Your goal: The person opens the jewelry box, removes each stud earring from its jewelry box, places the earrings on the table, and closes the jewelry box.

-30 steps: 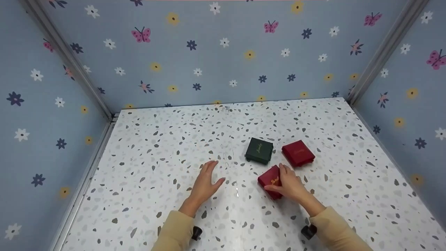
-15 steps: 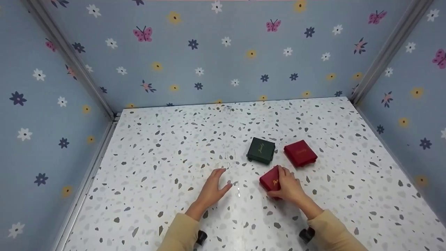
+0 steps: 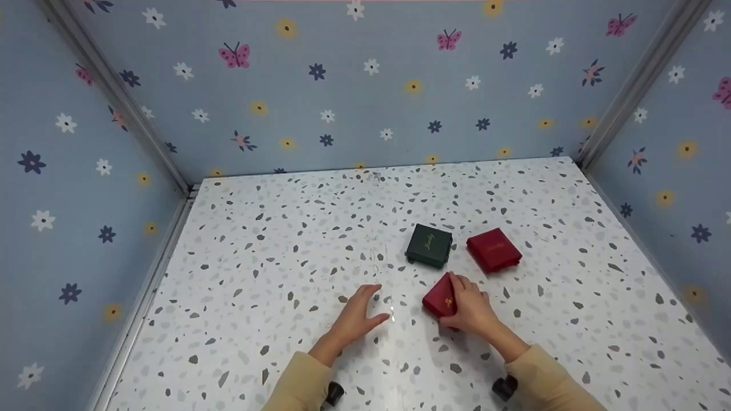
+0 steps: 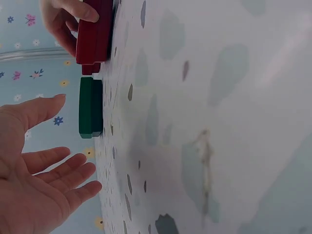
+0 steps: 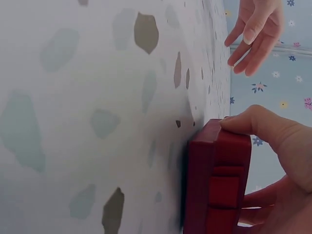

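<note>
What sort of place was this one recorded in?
Probably a small booth set up for tabletop work, though its wider surroundings are out of view. Blue panels printed with flowers and butterflies enclose three sides, metal posts mark the corners, and a speckled tabletop lies between.

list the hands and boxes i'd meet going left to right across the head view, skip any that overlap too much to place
Left hand → dark green box with gold lettering → unheld red box

green box point(image 3: 429, 246): gold script point(image 3: 429, 242) | near red box point(image 3: 438, 298): same | far red box point(image 3: 494, 250): fainter (none legible)
</note>
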`<act>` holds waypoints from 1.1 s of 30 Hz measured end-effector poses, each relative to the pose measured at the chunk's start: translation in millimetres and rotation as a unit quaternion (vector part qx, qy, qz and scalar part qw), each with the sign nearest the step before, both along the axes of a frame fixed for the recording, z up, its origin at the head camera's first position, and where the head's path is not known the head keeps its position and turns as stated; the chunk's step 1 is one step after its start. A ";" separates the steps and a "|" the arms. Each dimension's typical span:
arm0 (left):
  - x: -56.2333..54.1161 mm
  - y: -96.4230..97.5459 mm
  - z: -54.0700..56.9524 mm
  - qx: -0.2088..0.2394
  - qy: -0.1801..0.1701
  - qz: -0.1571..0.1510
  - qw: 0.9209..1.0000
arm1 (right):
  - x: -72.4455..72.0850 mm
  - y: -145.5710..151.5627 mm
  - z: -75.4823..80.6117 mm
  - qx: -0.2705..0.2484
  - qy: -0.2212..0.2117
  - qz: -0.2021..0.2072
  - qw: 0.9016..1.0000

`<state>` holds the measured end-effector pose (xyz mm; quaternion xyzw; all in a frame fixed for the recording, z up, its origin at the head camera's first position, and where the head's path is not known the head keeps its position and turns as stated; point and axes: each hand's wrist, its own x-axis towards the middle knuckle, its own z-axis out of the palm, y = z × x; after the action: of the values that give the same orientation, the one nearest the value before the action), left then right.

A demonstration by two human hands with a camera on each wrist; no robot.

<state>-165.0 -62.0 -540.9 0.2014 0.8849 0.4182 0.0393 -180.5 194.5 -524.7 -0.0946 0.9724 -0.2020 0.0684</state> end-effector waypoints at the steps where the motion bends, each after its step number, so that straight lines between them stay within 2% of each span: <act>1: 0.2 0.3 0.0 -0.001 -0.002 -0.003 1.000 | 0.6 -1.2 0.6 0.000 0.000 0.004 1.000; 10: 0.6 2.2 -1.3 0.008 -0.022 -0.021 0.999 | 7.0 -10.2 4.6 -0.015 0.014 0.050 0.999; 21: -1.2 7.7 -1.6 -0.002 -0.006 -0.056 0.998 | 11.0 -20.2 2.3 -0.038 0.027 0.098 0.994; 27: -1.3 9.5 -0.8 -0.011 0.015 -0.072 0.997 | 12.0 -24.0 -1.1 -0.056 0.047 0.147 0.986; 33: -0.1 11.0 -1.0 -0.022 -0.002 -0.079 0.997 | 11.9 -26.1 -4.6 -0.077 0.050 0.189 0.978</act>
<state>-165.1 -51.1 -541.9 0.2691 0.8750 0.3947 0.0787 -168.6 168.3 -529.2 -0.2914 0.9208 -0.2545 0.0490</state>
